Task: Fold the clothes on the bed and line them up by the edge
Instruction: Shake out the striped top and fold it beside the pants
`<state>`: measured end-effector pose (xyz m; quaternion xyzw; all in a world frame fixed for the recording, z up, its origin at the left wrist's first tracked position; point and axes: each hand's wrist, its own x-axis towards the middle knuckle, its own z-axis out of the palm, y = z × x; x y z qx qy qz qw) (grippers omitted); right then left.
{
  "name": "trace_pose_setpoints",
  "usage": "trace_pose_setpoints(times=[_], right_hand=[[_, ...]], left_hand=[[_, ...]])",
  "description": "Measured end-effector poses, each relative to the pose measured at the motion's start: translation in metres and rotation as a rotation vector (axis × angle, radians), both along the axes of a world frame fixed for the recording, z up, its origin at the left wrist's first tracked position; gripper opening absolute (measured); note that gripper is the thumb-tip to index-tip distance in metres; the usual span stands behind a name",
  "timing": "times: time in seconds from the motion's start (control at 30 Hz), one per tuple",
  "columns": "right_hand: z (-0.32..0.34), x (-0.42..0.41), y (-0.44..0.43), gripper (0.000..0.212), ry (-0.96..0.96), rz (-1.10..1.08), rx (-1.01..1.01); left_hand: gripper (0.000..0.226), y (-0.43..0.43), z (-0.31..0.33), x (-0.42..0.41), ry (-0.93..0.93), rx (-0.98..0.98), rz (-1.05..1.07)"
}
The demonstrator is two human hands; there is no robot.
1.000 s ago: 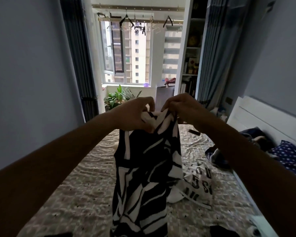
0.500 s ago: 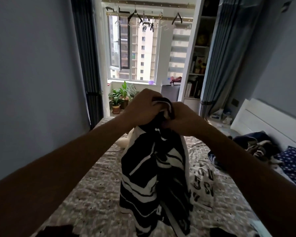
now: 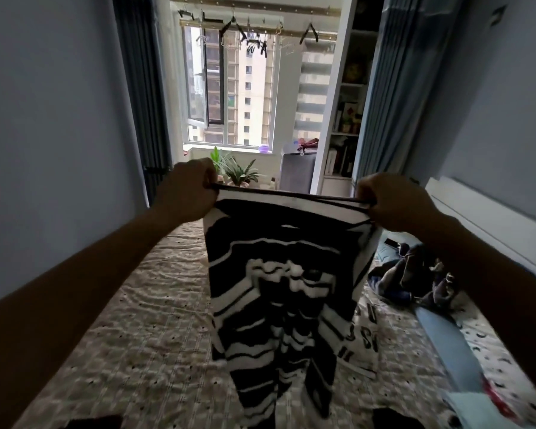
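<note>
A person stands at the side of a bed (image 3: 130, 329) and holds a black-and-white patterned garment (image 3: 279, 289) up in the air above the quilt. The left hand (image 3: 189, 193) and right hand (image 3: 393, 205) are well apart, each with fingers curled tight round one end of the top hem, which is pulled taut between them.

The cloth looks light and soft. It hangs limp in loose ripples below the hem and has no stiffness of its own. It will likely sag wherever it is not held, so the two upper corners, where the hands grip, seem the sensible hold. The lower end would need smoothing once laid flat.

The garment's long axis runs top to bottom. The stretched hem is uppermost and crosses the view from left to right, a touch lower at the right. The free end points down at the bed, and whether it touches the quilt cannot be told.

Just behind it lies a white printed garment (image 3: 365, 332). A heap of dark clothes (image 3: 415, 280) waits near the headboard (image 3: 489, 221).
</note>
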<state>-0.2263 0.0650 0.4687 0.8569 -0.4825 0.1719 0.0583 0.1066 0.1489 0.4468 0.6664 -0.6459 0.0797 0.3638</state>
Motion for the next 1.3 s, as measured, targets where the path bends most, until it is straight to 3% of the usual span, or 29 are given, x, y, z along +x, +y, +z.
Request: trace_pose_setpoints(times=[0.1, 0.23, 0.37, 0.5, 0.6, 0.67, 0.73, 0.8, 0.87, 0.9, 0.93, 1.0, 1.07, 1.13, 1.3], right_hand=[[0.006, -0.015, -0.001, 0.034, -0.075, 0.004, 0.073], [0.019, -0.017, -0.001, 0.028, -0.367, 0.003, 0.285], [0.035, -0.026, 0.009, 0.022, -0.66, -0.046, 0.551], [0.034, -0.037, 0.0, 0.032, -0.779, -0.046, 0.632], [0.028, -0.046, -0.005, 0.028, -0.81, 0.001, 0.683], [0.022, -0.053, -0.014, 0.027, -0.829, 0.057, 0.728], [0.017, -0.054, -0.017, 0.032, -0.76, 0.053, 0.642], [0.011, -0.056, -0.032, 0.048, -0.867, -0.011, 0.697], [0.008, -0.052, -0.029, 0.039, -0.859, 0.154, 0.805], [0.006, -0.054, -0.029, 0.035, -0.734, 0.277, 0.714], [0.008, -0.054, -0.025, 0.046, -0.624, 0.341, 0.673], [0.003, -0.054, -0.026, 0.052, -0.305, 0.364, 0.486], [-0.007, -0.053, -0.029, 0.033, -0.095, 0.322, 0.224], [-0.019, -0.052, -0.034, 0.013, -0.124, 0.344, 0.106], [-0.04, -0.049, -0.031, 0.034, -0.423, 0.247, 0.065]], left_hand=[[0.005, -0.003, 0.005, 0.009, 0.252, 0.147, -0.109], [0.01, -0.003, 0.005, -0.001, 0.487, 0.207, -0.21], [0.023, 0.003, 0.009, 0.004, 0.258, 0.162, -0.346], [0.031, 0.013, 0.028, 0.008, 0.072, 0.267, -0.515], [0.03, 0.011, 0.03, 0.024, -0.07, 0.243, -0.499], [0.029, 0.009, 0.025, 0.033, -0.026, 0.177, -0.484], [0.028, 0.004, 0.014, 0.035, 0.113, 0.108, -0.475], [0.051, -0.001, 0.006, 0.033, 0.181, 0.014, -0.445], [0.065, -0.002, 0.003, 0.035, 0.174, -0.07, -0.417], [0.065, -0.001, 0.005, 0.038, 0.145, -0.098, -0.392], [0.062, 0.0, 0.008, 0.042, 0.101, -0.114, -0.371], [0.054, 0.004, 0.013, 0.05, -0.003, -0.106, -0.366], [0.038, 0.007, 0.015, 0.057, -0.069, -0.05, -0.396], [0.022, 0.01, 0.012, 0.063, -0.079, -0.004, -0.405], [0.034, 0.023, -0.013, 0.077, 0.046, -0.112, -0.314]])
